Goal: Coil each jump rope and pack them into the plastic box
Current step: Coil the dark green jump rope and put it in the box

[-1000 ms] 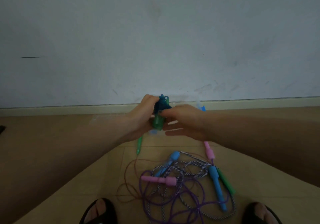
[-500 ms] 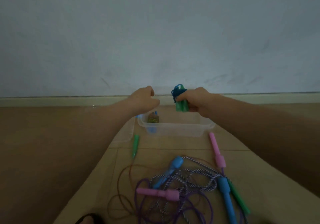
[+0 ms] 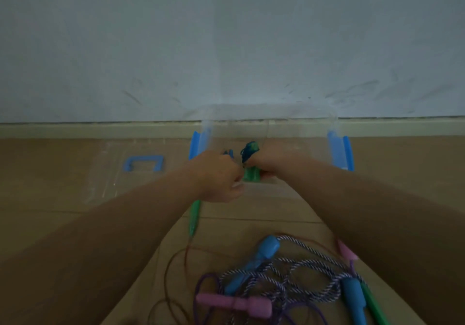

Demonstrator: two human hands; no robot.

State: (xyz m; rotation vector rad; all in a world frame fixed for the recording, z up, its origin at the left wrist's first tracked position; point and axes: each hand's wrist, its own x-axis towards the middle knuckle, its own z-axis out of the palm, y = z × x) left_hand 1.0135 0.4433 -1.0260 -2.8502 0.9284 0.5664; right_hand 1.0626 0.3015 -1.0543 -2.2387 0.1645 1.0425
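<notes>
The coiled jump rope (image 3: 249, 157), a dark blue cord wound round green handles, is held over the near edge of the clear plastic box (image 3: 271, 123), which stands against the wall; its transparent walls are blurred and hard to trace, and only the two blue latches (image 3: 341, 150) at its sides are seen plainly. The right hand (image 3: 273, 160) is curled round the bundle, though its fingers are mostly hidden behind it. The left hand (image 3: 217, 177) is closed just beside the bundle; whether it pinches the cord or holds nothing cannot be told, since its fingertips are turned away. A clear lid (image 3: 120, 171) with a blue handle is seen lying on the floor to the left, its outline faint. A green handle (image 3: 194, 219) is partly covered by the left wrist. Near the bottom edge, loose ropes are tangled: a pink handle (image 3: 234, 304), blue handles (image 3: 266, 248) and a twisted purple-white cord (image 3: 302, 279), partly cut off by the frame.
</notes>
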